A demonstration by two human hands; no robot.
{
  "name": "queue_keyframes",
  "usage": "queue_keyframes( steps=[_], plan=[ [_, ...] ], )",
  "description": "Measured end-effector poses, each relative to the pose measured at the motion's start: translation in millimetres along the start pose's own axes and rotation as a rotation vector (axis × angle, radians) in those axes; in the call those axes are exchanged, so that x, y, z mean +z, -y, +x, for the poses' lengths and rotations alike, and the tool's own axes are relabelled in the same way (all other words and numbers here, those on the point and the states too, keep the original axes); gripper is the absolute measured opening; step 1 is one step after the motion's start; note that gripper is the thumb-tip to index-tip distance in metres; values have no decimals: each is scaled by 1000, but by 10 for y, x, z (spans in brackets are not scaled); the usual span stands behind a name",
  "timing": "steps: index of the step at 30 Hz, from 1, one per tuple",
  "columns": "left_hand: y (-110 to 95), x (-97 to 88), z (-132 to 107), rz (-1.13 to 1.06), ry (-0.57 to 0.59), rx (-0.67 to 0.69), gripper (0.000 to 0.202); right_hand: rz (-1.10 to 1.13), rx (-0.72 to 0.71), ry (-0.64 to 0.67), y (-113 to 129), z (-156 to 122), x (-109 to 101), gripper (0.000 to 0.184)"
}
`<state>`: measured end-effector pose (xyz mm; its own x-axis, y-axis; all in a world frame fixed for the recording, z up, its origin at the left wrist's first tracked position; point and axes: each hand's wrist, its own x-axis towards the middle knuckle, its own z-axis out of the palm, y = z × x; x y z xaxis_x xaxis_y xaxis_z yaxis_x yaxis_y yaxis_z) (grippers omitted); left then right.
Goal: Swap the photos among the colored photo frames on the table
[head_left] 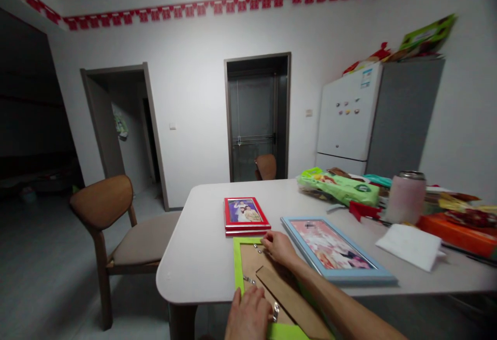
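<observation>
A green picture frame lies face down on the white table, its brown backing board and stand up. My left hand rests on the near left part of the backing, fingers curled beside a metal clip. My right hand presses on the frame's far edge, fingertips at a small metal clip. Just beyond lies a stack of red frames with a photo on top. To the right, a blue-framed photo lies face up.
A wooden chair stands left of the table. At the table's right are snack packets, a pink cup, a white tissue and an orange box. A fridge stands behind; two doorways open in the far wall.
</observation>
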<state>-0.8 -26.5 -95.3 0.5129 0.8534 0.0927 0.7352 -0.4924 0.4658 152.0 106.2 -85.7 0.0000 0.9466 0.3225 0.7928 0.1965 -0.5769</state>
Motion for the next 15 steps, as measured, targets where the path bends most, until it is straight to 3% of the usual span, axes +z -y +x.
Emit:
queue_keyframes(
  steps=[2, 5, 7, 10, 13, 15],
  plan=[
    [-121, 91, 87, 18, 14, 16, 54, 54, -17, -1, 11, -64, -57, 23],
    [-244, 184, 176, 9, 2, -13, 32, 118, -50, 10, 1, -202, -221, 25],
    [-264, 162, 180, -7, -4, -21, 34, 217, -28, 2, -59, -316, -384, 25],
    [-266, -9, 125, -58, -45, 33, 53, 534, 158, -127, -173, -524, -612, 26],
    [-360, -218, 91, -269, -299, 54, 48, 906, 365, -185, -137, -792, -638, 29],
    [-490, -299, 118, -528, -499, 30, 28, 1101, 439, -25, 12, -979, -517, 32]
  ],
)
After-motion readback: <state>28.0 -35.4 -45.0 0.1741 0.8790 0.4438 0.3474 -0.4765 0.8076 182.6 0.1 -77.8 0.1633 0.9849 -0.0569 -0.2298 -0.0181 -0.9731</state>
